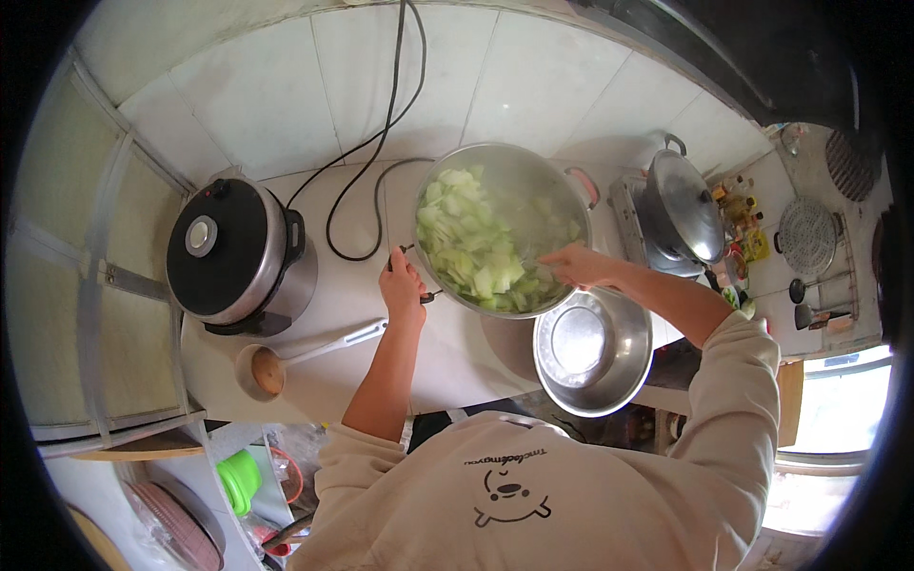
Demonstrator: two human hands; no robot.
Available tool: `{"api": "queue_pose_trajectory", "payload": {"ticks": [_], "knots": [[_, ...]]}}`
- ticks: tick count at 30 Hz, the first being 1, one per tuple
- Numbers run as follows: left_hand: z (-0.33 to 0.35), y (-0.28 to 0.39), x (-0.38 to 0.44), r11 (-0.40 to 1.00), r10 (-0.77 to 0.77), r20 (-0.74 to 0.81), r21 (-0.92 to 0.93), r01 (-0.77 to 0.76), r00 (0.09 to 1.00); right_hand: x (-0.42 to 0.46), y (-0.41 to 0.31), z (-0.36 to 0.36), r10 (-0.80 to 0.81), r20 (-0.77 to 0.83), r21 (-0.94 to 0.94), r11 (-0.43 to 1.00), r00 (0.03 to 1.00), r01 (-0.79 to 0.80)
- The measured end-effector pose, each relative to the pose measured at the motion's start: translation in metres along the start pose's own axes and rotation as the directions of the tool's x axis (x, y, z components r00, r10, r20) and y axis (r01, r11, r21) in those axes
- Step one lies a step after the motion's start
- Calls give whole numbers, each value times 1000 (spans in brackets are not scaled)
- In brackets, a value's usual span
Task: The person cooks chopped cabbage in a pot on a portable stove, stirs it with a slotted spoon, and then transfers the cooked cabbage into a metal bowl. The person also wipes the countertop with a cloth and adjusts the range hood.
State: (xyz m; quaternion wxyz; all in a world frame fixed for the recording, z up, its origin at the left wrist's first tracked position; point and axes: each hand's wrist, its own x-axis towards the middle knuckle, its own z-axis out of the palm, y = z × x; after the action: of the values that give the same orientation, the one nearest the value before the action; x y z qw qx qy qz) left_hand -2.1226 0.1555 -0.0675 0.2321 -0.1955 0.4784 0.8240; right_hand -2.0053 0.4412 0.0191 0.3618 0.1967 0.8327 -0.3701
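Note:
A large metal pot [525, 158] stands on the counter, with pale green sliced vegetable pieces [468, 235] heaped mainly on its left side. Haze hangs over the pieces on the right. My left hand [403, 287] grips the pot's dark left handle [427, 297]. Over the pot's right rim reaches my right hand [577, 266], its fingers closed around a utensil [530, 263]. The utensil's head is blurred among the pieces, so its exact kind is unclear. Below my right forearm, a shiny metal basin [635, 350] sits at the counter's front edge, close to the pot.
An electric pressure cooker [228, 250] stands at left, behind a long-handled ladle [260, 372] holding brownish contents. A black cable [389, 121] loops down the tiled wall. At right are a lidded wok [685, 207] on a stove, several bottles [742, 207] and hanging utensils [814, 292].

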Motion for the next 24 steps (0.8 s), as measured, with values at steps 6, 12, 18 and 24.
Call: {"api": "queue_pose_trajectory", "payload": {"ticks": [6,12,18,24], "knots": [[-3,-1,4,999,-3,-5,43,3,1000,-1,18,11,20,26,310,950,999,-27],[-4,-2,6,998,19,-1,61,-19,1000,-27,31,6,48,90,425,902,995,-82],[-4,0,5,997,18,2,81,-18,1000,-54,33,5,74,-81,411,911,994,-35],[-5,-2,7,996,35,18,85,-36,999,-68,41,13,79,-69,425,904,995,-42]]}}
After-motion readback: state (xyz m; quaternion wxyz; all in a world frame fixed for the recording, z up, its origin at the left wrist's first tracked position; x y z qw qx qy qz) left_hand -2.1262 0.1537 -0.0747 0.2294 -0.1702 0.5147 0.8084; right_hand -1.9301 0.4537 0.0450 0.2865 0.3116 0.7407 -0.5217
